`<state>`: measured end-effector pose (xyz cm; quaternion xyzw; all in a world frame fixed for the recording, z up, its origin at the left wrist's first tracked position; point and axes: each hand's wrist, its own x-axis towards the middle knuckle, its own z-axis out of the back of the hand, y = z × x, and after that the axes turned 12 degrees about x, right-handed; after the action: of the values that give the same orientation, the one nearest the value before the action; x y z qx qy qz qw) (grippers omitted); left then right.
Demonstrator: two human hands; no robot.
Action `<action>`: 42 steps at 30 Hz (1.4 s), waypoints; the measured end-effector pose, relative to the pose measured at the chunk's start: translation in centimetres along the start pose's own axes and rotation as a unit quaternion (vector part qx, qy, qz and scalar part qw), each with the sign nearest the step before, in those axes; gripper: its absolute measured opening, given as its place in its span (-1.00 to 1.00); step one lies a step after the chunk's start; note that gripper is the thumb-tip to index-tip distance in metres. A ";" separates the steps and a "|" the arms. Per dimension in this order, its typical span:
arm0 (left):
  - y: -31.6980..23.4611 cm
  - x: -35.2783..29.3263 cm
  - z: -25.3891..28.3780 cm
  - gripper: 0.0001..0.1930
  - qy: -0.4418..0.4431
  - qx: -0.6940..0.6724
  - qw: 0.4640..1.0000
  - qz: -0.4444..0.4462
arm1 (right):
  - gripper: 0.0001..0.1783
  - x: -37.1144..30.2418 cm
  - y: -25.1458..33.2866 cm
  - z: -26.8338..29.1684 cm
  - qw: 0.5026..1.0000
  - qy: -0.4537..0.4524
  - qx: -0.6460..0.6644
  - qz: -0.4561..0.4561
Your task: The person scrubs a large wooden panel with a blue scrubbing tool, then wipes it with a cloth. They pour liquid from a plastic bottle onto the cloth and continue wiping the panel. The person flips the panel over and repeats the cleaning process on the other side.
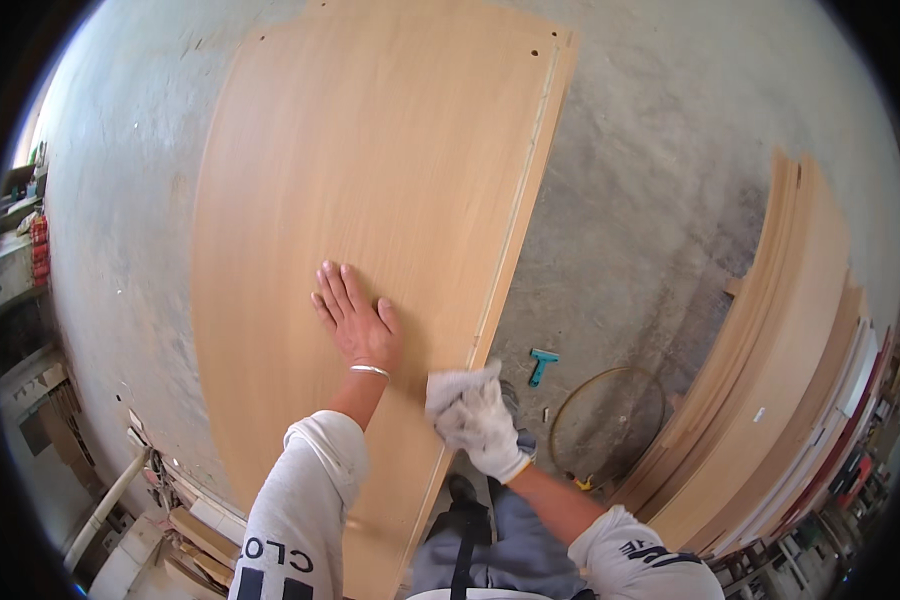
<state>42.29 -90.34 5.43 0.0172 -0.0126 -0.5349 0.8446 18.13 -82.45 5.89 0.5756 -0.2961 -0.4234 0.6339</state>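
Observation:
A large light wood-grain panel (370,150) lies before me, with a narrow groove along its right edge and a few dark holes at its far corners. My left hand (358,328), bare with a white band at the wrist, rests flat on the panel, fingers stretched out. At the panel's right edge, my right hand (485,425) wears a white work glove. It presses a folded light grey cloth (452,384) against the surface beside the groove; the glove partly hides the cloth.
On the concrete floor to the right lie a teal scraper (542,364) and a thin hoop (553,430). Stacked boards (805,300) stand farther right. Scrap wood (205,540) and a pale pole (107,507) are at lower left. My legs are close to the panel's edge.

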 end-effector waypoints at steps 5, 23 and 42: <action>1.2 -0.5 0.1 -0.23 -0.001 0.004 1.000 -0.001 | -0.43 9.2 -0.2 2.5 0.995 -0.092 0.035 -0.018; 0.7 -0.2 -0.1 -0.18 0.001 0.001 1.000 -0.012 | -0.68 35.3 -4.9 16.3 0.959 -0.240 0.150 -0.005; 0.6 -0.1 -0.5 -0.21 -0.026 -0.006 0.999 -0.019 | -0.72 33.0 -5.3 15.1 0.967 -0.244 0.062 -0.035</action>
<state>42.82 -89.94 4.97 -0.0009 -0.0309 -0.5515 0.8336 19.47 -118.48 -0.53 0.5028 -0.4475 -0.5536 0.4904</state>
